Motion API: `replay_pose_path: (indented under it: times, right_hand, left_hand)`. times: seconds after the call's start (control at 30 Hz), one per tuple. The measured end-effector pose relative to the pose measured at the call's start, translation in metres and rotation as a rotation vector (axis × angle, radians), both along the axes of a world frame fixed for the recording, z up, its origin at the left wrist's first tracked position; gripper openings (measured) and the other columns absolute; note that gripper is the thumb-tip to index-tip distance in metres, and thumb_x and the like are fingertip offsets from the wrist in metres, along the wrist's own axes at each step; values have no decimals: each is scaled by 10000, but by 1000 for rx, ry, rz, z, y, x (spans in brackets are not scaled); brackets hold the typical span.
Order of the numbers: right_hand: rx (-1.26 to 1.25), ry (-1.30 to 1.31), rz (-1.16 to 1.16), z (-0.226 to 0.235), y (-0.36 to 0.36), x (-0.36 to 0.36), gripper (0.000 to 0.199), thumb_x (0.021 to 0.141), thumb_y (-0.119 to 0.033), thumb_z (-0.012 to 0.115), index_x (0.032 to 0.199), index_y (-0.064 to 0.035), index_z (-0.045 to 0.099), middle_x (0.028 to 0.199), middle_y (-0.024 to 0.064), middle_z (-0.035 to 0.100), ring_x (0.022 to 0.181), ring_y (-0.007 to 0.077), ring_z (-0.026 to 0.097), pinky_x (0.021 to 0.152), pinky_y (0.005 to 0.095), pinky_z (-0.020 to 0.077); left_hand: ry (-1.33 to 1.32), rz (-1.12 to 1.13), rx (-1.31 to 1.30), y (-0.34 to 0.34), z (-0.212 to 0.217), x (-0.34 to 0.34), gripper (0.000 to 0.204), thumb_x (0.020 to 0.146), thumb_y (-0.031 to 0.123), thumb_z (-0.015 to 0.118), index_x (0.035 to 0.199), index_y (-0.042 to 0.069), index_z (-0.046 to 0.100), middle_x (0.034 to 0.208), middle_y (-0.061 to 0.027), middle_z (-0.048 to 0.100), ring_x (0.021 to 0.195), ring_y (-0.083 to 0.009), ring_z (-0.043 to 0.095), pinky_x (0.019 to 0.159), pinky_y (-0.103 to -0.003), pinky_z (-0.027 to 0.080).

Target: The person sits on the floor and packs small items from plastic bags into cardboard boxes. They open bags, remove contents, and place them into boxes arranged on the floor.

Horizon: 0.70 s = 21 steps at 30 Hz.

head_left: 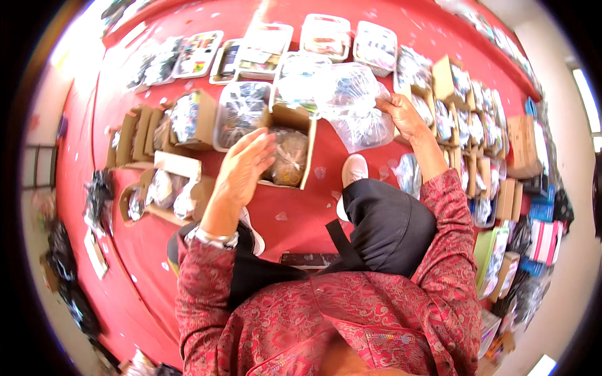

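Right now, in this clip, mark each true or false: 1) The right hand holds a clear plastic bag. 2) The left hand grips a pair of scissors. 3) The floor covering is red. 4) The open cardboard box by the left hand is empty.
1) True: the right hand pinches a clear plastic bag.
2) False: the left hand is open, holding nothing, beside the open cardboard box.
3) True: the floor covering is red.
4) False: a brownish bagged item lies inside.
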State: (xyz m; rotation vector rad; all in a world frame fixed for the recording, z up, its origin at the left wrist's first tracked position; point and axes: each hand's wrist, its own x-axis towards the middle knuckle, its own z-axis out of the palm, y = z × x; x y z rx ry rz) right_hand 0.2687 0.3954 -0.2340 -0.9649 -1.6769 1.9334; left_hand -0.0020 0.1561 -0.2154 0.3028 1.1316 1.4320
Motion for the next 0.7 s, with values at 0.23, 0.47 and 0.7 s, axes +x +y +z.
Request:
replay_pose_path:
  times: [0.23, 0.47, 0.7]
  right_hand:
    - [57, 11, 211, 74, -84, -108, 244, 883, -195, 588, 1015, 4, 637, 911, 20, 650, 817, 82, 581, 768, 248, 458]
    - [-1, -21, 205, 78, -140, -161, 560, 891, -432, 545, 1189, 37, 478, 1129, 87, 550, 1043, 136, 489, 902, 281, 389]
    - [215, 92, 272, 75, -178, -181, 635, 740, -249, 747, 1243, -11, 441, 1120, 87, 560, 1080, 182, 503, 936, 317, 398]
  left_hand:
    - [-227, 13, 206, -9, 18, -14, 683, 846, 501, 562, 1339, 73, 361, 1320, -101, 449, 1203, -262, 426, 964, -469, 346]
    - [-445, 180, 436, -19, 21, -26, 550, 884, 429, 541, 1288, 74, 423, 1231, -81, 523, 1133, -224, 492, 980, -419, 379]
    - [-80, 248, 231, -34, 45, -20, 511, 908, 399, 518, 1283, 65, 423, 1210, -76, 527, 1123, -203, 488, 949, -401, 405]
